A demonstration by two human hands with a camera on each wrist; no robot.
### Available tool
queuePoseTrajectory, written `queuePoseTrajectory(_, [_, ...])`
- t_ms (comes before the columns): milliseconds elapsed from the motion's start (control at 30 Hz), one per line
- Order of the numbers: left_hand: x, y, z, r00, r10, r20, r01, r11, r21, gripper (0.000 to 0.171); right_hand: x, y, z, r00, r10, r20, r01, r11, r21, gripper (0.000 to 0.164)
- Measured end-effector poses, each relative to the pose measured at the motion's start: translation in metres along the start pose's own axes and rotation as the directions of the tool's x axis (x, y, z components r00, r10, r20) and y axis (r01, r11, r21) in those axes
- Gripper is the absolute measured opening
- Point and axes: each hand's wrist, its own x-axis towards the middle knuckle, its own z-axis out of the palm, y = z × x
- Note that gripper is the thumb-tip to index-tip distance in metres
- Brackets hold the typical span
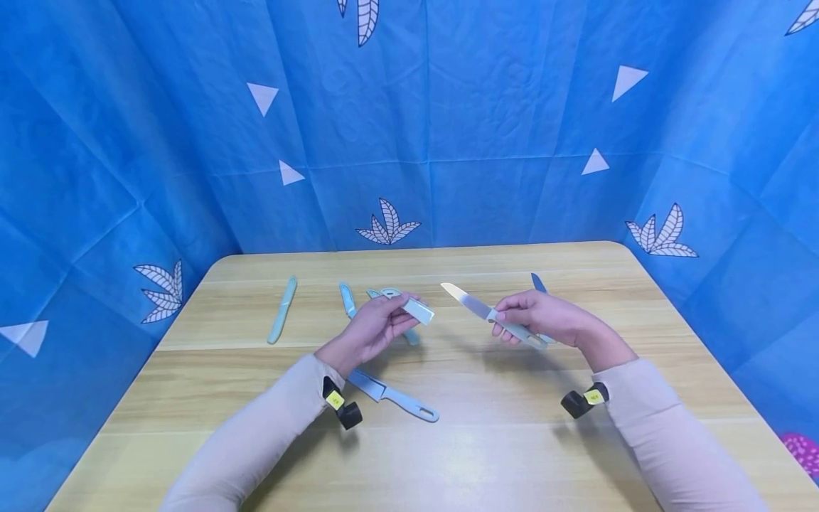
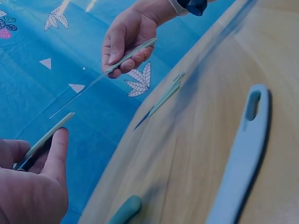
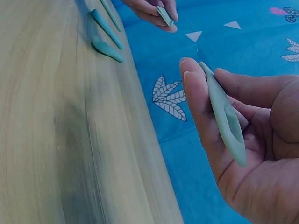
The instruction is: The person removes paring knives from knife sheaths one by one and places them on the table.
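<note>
l hand point(image 1: 374, 331) pinches the pale sheath point(image 1: 419, 311) & r hand point(image 1: 544, 316) grips the bare knife point(image 1: 478, 307), both apart over the table point(image 1: 499, 455); knife's prob light, stiff, slightly slick, so best held by its handle point(image 1: 523, 333), fingers off blade point(image 1: 462, 296).

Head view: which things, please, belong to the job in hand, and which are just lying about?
Likely in the job:
- raised knife, right hand
- sheath, left hand

Apparently lying about:
- blue-handled knife
- slim green piece
- dark-bladed knife
- partly hidden pieces
</note>
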Motion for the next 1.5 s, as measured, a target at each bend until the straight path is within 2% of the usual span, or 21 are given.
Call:
queuePoseTrajectory(133, [0.006,0.003,0.003,1.000,-0.010,0.014,0.009,0.999,0.054,0.042,-0.001,-0.002,-0.002,1.000,0.012,-0.018,-0.012,1.000,0.000,0.029])
queuePoseTrajectory(333, [0.015,0.005,0.008,0.999,-0.036,0.010,0.035,0.995,0.094,0.038,0.000,-0.003,-0.006,0.999,0.002,-0.041,-0.003,1.000,-0.008,0.029])
queuePoseTrajectory(567, [0.024,0.008,0.013,0.997,-0.065,0.034,0.059,0.987,0.149,0.041,0.000,-0.003,-0.010,0.997,0.014,-0.070,-0.015,1.000,-0.004,0.030])
queuePoseTrajectory(1033, [0.046,0.010,0.023,0.997,-0.077,0.008,0.073,0.969,0.235,0.035,0.003,-0.004,-0.018,0.990,0.027,-0.136,-0.025,1.000,0.014,0.031])
queuePoseTrajectory(1200, [0.053,0.011,0.025,0.995,-0.096,-0.002,0.093,0.956,0.278,0.037,0.005,-0.003,-0.020,0.987,0.011,-0.162,-0.005,0.999,0.037,0.030])
queuePoseTrajectory(1500, [0.066,0.009,0.031,0.995,-0.096,-0.003,0.091,0.938,0.334,0.034,0.007,0.000,-0.023,0.982,-0.005,-0.186,0.019,0.997,0.071,0.031])
